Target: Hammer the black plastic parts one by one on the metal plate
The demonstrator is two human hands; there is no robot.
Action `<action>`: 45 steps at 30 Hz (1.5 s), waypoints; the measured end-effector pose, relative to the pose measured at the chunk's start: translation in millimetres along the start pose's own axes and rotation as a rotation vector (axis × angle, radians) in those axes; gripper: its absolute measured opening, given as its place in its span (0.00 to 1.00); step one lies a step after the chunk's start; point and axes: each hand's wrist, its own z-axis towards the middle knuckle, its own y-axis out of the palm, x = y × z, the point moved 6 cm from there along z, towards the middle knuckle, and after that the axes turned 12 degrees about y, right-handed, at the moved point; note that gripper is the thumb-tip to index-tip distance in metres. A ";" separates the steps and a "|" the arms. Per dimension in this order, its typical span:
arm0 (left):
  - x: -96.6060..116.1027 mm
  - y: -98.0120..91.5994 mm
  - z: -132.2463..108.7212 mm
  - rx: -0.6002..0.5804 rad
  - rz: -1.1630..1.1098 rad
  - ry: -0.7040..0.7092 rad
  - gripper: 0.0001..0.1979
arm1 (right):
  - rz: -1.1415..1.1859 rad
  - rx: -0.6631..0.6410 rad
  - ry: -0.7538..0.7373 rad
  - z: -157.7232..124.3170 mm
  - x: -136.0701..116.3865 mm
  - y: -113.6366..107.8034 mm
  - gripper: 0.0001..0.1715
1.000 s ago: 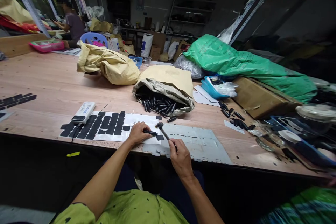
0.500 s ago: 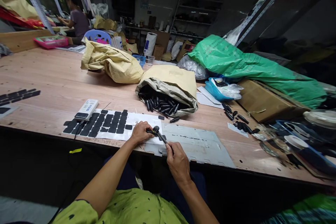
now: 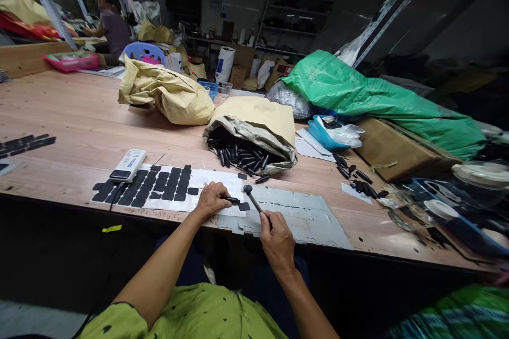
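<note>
My left hand is closed round a slim black pointed piece over the right end of a white sheet. In my right hand is a dark tool with a round knob-like head on a straight shaft; my fingers wrap its handle. The tool's head stands a little right of the black piece, apart from it. A flat black patch lies just below the piece's tip. Beneath the tool lies a grey board along the table edge.
Rows of black patches cover the white sheet, with a white box-shaped device on its left. An open sack spills black pointed pieces. A cardboard box stands right, under a green bag. Another person sits far left.
My right hand has moved the tool right, lifting its head off the black piece. My left hand keeps the piece in nearly the same place. The whole view has shifted slightly.
</note>
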 end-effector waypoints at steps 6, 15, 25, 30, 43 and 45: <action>0.0 -0.1 0.5 -0.009 0.002 0.008 0.04 | -0.237 0.107 0.005 43.4 25.9 -8.1 0.15; 0.8 -1.0 0.0 -0.038 0.027 0.022 0.03 | -0.346 0.105 -0.135 70.3 58.6 4.2 0.11; 70.8 7.5 -69.5 -0.105 -0.174 0.271 0.13 | -0.322 0.121 -0.112 69.0 55.4 3.7 0.10; 48.2 70.0 -126.1 -0.421 -0.085 0.029 0.14 | -0.330 0.132 -0.105 68.2 55.2 4.2 0.10; 103.9 62.1 -78.3 -0.352 -0.079 0.335 0.16 | -0.319 0.100 -0.180 63.1 45.8 1.8 0.06; 113.0 44.8 -32.7 -0.155 -0.004 0.296 0.17 | -0.320 0.098 -0.184 62.2 44.3 1.1 0.06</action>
